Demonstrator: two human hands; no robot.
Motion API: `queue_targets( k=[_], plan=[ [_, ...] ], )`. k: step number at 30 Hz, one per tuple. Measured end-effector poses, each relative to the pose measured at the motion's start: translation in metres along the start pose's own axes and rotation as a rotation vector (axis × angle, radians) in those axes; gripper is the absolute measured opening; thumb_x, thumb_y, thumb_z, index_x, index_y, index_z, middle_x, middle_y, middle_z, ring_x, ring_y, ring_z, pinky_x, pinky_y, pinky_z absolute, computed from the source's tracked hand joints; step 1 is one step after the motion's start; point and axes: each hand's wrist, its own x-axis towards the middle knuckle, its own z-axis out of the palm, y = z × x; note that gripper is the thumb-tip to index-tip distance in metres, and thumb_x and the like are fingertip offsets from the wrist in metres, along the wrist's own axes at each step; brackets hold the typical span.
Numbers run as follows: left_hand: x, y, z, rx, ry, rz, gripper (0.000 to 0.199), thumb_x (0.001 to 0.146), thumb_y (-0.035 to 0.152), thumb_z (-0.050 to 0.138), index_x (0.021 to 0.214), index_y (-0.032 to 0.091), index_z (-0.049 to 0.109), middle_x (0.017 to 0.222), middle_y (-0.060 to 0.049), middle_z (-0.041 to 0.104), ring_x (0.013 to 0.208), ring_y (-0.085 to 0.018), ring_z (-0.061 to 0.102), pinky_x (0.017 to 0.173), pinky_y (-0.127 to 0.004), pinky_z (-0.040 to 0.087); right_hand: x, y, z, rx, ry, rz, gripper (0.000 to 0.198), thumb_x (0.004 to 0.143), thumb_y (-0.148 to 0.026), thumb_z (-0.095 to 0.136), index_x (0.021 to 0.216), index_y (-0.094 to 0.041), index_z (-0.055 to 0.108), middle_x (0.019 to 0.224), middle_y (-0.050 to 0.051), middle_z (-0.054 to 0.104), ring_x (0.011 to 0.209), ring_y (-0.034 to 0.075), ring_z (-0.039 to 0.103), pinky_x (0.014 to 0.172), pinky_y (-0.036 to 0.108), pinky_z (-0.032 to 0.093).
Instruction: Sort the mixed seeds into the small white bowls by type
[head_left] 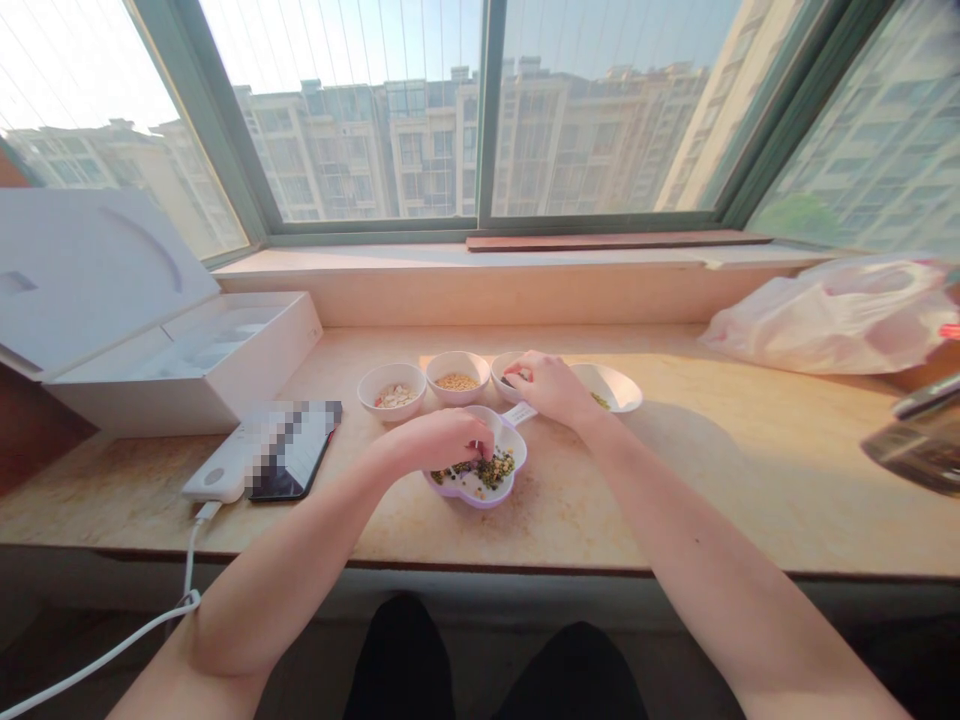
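My left hand (450,440) reaches into a white flower-shaped dish (517,445) with a lilac outside and a short handle. Its fingers are curled together over mixed green, dark and yellow beans (495,470); what they pinch is too small to make out. My right hand (551,385) is above a small white bowl (501,362) with dark beans in it. The fingertips are drawn together at those beans, and their contents are hidden. Alongside stand a bowl of yellow grains (457,383), a bowl of pale flat pieces (395,396), and a bowl with green beans (626,390), partly behind my right wrist.
At left are an open white box (259,370), a phone (289,460) and a white power bank (217,470) with a cable (112,655). A plastic bag (832,315) lies at right, near a dark glossy object (915,440). The window (484,120) rises behind the counter.
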Motion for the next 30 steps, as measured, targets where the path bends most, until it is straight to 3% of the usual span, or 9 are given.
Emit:
queue_targets(
  k=[5,10,14,19,22,26,30],
  plan=[
    [-0.001,0.006,-0.004,0.006,0.052,0.028,0.026,0.086,0.004,0.057,0.086,0.022,0.076,0.094,0.002,0.077,0.083,-0.015,0.070,0.076,-0.025,0.050,-0.004,-0.005,-0.004,0.062,0.050,-0.027,0.020,0.091,-0.021,0.062,0.095,-0.018,0.082,0.103,0.010,0.078,0.092,0.023,0.070,0.083,0.032,0.050],
    [-0.001,0.007,-0.007,0.050,0.263,0.001,0.028,0.088,0.008,0.060,0.106,0.023,0.075,0.097,0.000,0.077,0.086,-0.016,0.070,0.081,-0.027,0.051,-0.011,-0.015,-0.011,0.304,0.013,-0.086,0.022,0.087,-0.022,0.061,0.091,-0.019,0.082,0.094,0.007,0.079,0.084,0.020,0.068,0.080,0.031,0.051],
    [-0.002,0.006,-0.008,0.094,0.473,-0.019,0.023,0.088,0.009,0.063,0.103,0.022,0.075,0.091,0.000,0.076,0.080,-0.014,0.068,0.077,-0.027,0.051,-0.015,-0.020,-0.016,0.544,-0.146,0.014,0.029,0.080,-0.027,0.062,0.096,-0.016,0.083,0.083,0.005,0.075,0.073,0.018,0.064,0.069,0.030,0.050],
    [-0.001,0.001,-0.007,0.151,0.640,0.015,0.023,0.088,0.006,0.062,0.101,0.021,0.073,0.091,0.000,0.076,0.081,-0.015,0.068,0.079,-0.029,0.053,-0.017,-0.021,-0.021,0.772,-0.472,0.079,0.028,0.079,-0.039,0.071,0.091,-0.016,0.080,0.065,0.001,0.064,0.054,0.010,0.050,0.050,0.024,0.038],
    [0.001,-0.002,-0.005,0.191,0.679,0.058,0.018,0.089,0.007,0.062,0.098,0.020,0.071,0.091,-0.001,0.076,0.080,-0.015,0.068,0.081,-0.030,0.053,-0.019,-0.022,-0.017,0.836,-0.565,0.048,0.039,0.077,-0.054,0.078,0.084,-0.015,0.077,0.065,0.002,0.063,0.052,0.009,0.048,0.047,0.023,0.036],
    [0.002,-0.005,-0.003,0.249,0.656,0.101,0.008,0.093,0.014,0.064,0.094,0.020,0.070,0.085,-0.001,0.074,0.082,-0.016,0.069,0.082,-0.032,0.053,-0.020,-0.026,-0.008,0.880,-0.515,0.073,0.056,0.071,-0.069,0.078,0.077,-0.014,0.073,0.064,0.002,0.061,0.054,0.010,0.049,0.047,0.023,0.036],
    [-0.001,0.000,-0.004,0.217,0.598,-0.004,0.011,0.095,0.018,0.063,0.104,0.022,0.068,0.095,-0.002,0.074,0.086,-0.017,0.070,0.077,-0.030,0.053,-0.021,-0.029,-0.007,0.881,-0.514,0.062,0.058,0.074,-0.071,0.076,0.078,-0.013,0.074,0.062,0.001,0.059,0.051,0.008,0.042,0.048,0.024,0.031]
  ],
)
